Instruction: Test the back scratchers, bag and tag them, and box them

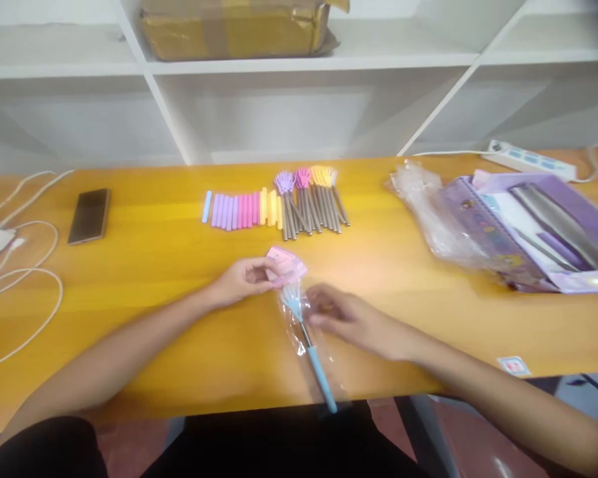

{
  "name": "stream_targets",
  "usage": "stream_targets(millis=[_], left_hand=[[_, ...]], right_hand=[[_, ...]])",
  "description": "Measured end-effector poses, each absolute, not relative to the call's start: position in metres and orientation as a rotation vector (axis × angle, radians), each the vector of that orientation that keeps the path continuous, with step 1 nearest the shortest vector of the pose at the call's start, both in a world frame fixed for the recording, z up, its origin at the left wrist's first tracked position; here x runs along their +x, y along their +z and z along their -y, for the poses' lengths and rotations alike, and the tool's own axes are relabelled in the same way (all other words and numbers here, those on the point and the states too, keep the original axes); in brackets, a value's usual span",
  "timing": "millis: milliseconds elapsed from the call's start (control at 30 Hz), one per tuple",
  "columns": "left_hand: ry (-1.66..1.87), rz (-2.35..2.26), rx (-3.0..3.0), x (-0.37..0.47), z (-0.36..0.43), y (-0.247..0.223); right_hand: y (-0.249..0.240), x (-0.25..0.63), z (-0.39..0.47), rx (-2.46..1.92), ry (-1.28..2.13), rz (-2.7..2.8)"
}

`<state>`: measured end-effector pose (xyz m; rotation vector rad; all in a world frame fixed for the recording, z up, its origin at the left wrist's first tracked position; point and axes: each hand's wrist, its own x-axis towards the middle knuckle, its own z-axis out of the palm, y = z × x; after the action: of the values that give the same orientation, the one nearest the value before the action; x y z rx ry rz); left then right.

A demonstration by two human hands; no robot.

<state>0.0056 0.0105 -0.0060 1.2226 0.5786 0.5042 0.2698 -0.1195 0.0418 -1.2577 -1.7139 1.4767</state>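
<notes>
- Left hand [249, 279] has a pink card [286, 269] pinched between thumb and fingers, right over the middle of the worktop [154, 265].
- Right hand [346, 318] has its fingers curled in beside the clear bag [297, 342]; kinda blurry, so I can't tell if it's actually gripping the plastic.
- Blue back scratcher [315, 358] is inside that bag, claw end up by the pink card, handle pointing back at the person, its end about at the worktop's near edge.
- Just past the hands there's a bunch of back scratchers [323, 207] with purple, pink and yellow claws, metal rods toward the person.
- Left of those, a neat row of colored tubes [244, 210]: blue, purple, pink, yellow.
- Way off left: a dark phone [90, 216] and some loopy white cables [54, 292].
- Over on the right, crumpled clear plastic [428, 206] lies against an open purple box [493, 239], with a white power strip [531, 159] behind it.
- White shelf [299, 66] at the back holds a taped cardboard box [239, 30].
</notes>
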Motion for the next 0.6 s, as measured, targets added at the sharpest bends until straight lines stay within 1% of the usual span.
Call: stream_targets(millis=[67,133,200,300,367,400,500,600], left_hand=[[0.522,-0.623,1.208,0.005,-0.012,-0.007],[0.533,-0.626,1.195,0.004,-0.013,-0.007],[0.547,-0.574,1.178,0.004,-0.014,-0.006],[0.545,-0.471,1.137,0.003,-0.014,-0.002],[0.528,-0.44,1.119,0.002,-0.014,0.001],[0.519,-0.435,1.118,0.002,-0.015,0.002],[0.49,-0.431,1.133,0.001,-0.016,0.004],[0.474,-0.426,1.14,0.001,-0.017,0.004]], right_hand=[[0.043,0.262,0.144,-1.26,1.626,1.708],[0.038,0.256,0.161,-1.303,1.675,1.663],[0.034,0.257,0.168,-1.375,1.636,1.628],[0.039,0.281,0.165,-1.448,1.474,1.647],[0.054,0.312,0.159,-1.519,1.291,1.66],[0.064,0.332,0.155,-1.588,1.148,1.667],[0.1,0.405,0.148,-1.823,0.59,1.577],[0.133,0.49,0.148,-2.151,0.062,1.228]])
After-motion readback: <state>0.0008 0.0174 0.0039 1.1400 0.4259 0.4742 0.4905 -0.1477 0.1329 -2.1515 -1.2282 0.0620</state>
